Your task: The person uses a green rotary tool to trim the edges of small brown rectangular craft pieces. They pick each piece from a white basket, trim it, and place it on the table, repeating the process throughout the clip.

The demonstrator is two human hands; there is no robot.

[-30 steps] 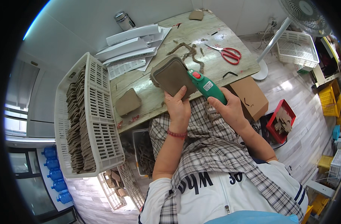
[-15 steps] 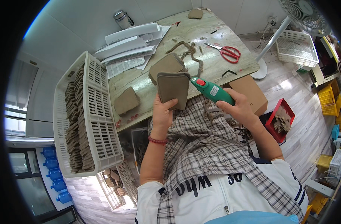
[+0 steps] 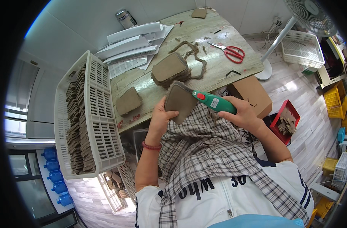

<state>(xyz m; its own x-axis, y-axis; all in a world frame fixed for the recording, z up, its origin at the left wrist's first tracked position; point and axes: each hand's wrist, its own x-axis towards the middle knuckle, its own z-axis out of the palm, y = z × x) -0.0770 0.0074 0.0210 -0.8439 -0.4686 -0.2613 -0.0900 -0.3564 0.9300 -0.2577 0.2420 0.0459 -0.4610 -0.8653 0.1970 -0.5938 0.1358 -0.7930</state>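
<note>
My left hand [image 3: 160, 117] grips a brown padded fabric piece [image 3: 179, 104] with rounded corners, its thumb lying across the front face. In my right hand [image 3: 242, 114] is a green handheld power tool [image 3: 219, 103] with a red switch. Its tip meets the upper right edge of the piece; the exact cutting end is too small to make out. Just beyond, a stack of similar brown pieces [image 3: 169, 68] rests on the table, and a single piece [image 3: 128, 102] lies to its left. A fuzzy brown trimmed strip [image 3: 201, 62] curls beside the stack.
Red-handled scissors [image 3: 234, 54] and a black hex key [image 3: 233, 73] lie on the marbled table [image 3: 215, 41]. Papers [image 3: 133, 43] cover its far left. A white crate [image 3: 105, 110] full of brown pieces stands left. A cardboard box [image 3: 253, 95] and red tray [image 3: 276, 123] are at right.
The held piece has come lower and toward me, and is tilted more. My left hand moved slightly left. The power tool went down and left with it, still at the piece's edge.
</note>
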